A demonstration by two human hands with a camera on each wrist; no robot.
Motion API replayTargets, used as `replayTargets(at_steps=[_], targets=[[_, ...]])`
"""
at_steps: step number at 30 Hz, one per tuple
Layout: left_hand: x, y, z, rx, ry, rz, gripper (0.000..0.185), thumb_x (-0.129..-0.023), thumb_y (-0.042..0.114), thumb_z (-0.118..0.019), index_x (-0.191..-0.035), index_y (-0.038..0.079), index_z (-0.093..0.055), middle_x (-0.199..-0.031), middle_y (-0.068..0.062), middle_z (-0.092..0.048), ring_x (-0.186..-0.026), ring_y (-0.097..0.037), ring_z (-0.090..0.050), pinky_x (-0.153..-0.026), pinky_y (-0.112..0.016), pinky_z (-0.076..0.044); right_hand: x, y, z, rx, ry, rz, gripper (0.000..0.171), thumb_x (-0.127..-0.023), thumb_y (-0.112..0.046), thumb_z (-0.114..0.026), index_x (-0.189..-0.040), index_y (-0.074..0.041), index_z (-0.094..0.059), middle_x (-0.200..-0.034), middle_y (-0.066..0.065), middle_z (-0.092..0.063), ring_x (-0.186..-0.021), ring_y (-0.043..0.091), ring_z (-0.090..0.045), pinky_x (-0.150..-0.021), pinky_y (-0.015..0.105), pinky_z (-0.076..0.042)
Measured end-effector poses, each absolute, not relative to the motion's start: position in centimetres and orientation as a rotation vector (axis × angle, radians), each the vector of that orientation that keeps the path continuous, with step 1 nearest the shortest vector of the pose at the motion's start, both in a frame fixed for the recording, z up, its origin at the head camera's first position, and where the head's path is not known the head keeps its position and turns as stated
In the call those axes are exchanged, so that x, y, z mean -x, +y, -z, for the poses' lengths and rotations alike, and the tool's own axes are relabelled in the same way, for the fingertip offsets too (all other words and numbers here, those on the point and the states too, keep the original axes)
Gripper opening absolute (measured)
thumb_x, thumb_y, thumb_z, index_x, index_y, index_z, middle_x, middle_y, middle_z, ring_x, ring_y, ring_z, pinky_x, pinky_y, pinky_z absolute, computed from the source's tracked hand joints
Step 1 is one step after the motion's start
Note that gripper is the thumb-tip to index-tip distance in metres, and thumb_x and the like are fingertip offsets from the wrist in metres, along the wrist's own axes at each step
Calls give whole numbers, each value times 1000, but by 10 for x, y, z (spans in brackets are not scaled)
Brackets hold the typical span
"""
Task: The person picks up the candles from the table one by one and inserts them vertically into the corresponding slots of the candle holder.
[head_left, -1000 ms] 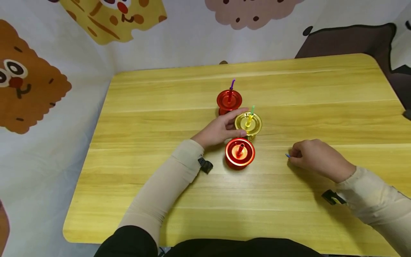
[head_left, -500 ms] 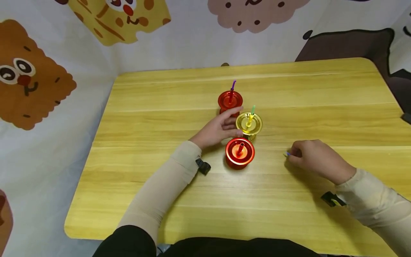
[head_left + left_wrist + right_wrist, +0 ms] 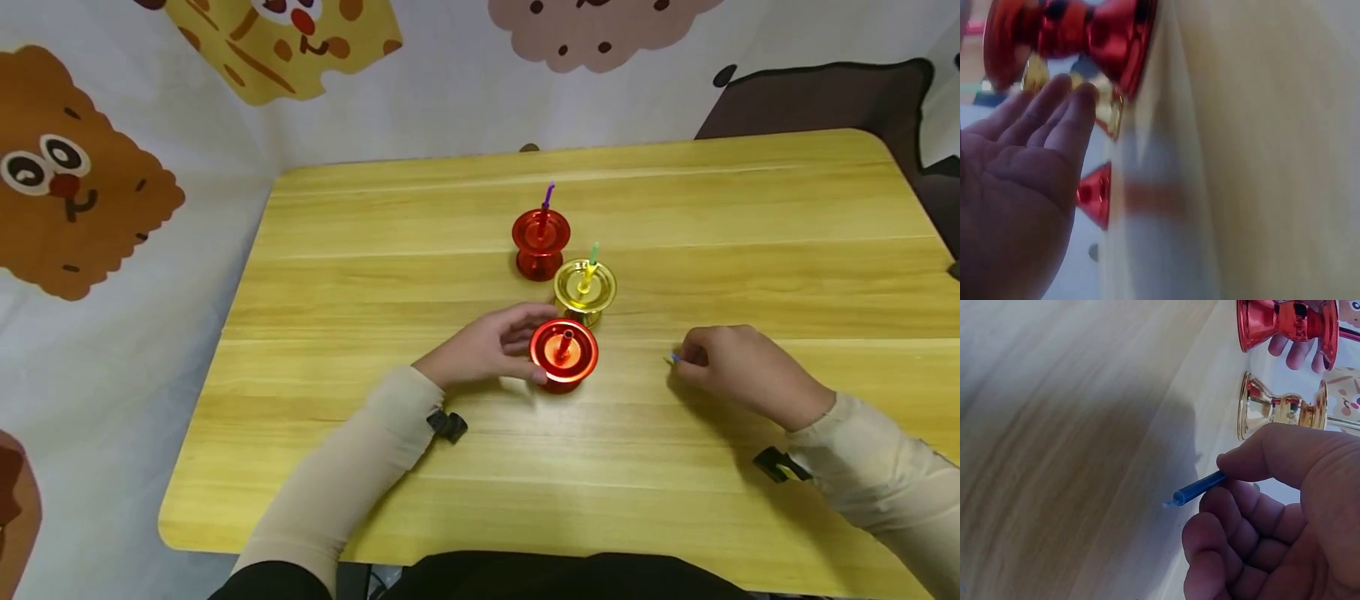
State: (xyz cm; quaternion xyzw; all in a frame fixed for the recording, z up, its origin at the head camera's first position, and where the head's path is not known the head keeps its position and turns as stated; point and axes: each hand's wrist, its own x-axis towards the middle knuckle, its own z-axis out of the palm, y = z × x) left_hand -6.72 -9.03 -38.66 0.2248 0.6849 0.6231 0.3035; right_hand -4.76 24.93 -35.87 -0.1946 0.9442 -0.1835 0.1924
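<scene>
- Since the earlier frames, the left hand has drawn back from beside the gold holder to the near red holder; its straight, relaxed fingers lie against that holder's left side.
- That near red holder stands around the table's middle, an orange candle upright in it.
- Just behind it stands the gold holder, then the far red holder.
- Toward the right edge, the right hand pinches a blue candle in curled fingers.
</scene>
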Motion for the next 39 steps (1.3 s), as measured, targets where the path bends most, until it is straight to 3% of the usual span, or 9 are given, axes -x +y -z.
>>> replayTargets(at_steps=[4,14,23,31,39], targets=[[63,-82,385,-617,1838,-1599,86,-79,4,-86,-152,11,-41,-146,-3,-51,-132,-12,-51,-106,-26,-45,48,248,359,564,2654,523,18,-97,-23,-67,-89,-8,-73,-74,-7,-65,-63,8,-55,-58,31,-49],[63,-80,386,-617,1846,-1609,83,-80,6,-85,-151,16,-44,-144,-2,-53,-127,-13,-55,-102,-27,-49,48,248,355,556,2671,532,18,-98,-20,-63,-92,-5,-71,-74,-5,-64,-61,8,-54,-56,29,-47],[63,-80,384,-681,1936,-1530,84,-79,12,-87,-152,17,-44,-143,-1,-55,-125,-10,-57,-100,-25,-50,43,241,351,614,2832,657,9,-91,-14,-66,-82,-12,-65,-66,-9,-58,-54,6,-47,-49,23,-42],[64,-80,386,-676,1864,-1565,83,-81,8,-85,-152,14,-43,-143,-2,-54,-126,-12,-56,-100,-28,-51,38,230,342,652,2943,782,7,-87,-11,-69,-82,-15,-65,-67,-11,-61,-57,3,-53,-52,22,-45],[64,-81,385,-685,1891,-1540,82,-81,11,-85,-152,16,-44,-141,0,-56,-126,-10,-56,-101,-27,-50,36,220,337,685,2991,930,11,-85,-8,-71,-83,-17,-66,-72,-11,-66,-63,0,-59,-58,11,-44]])
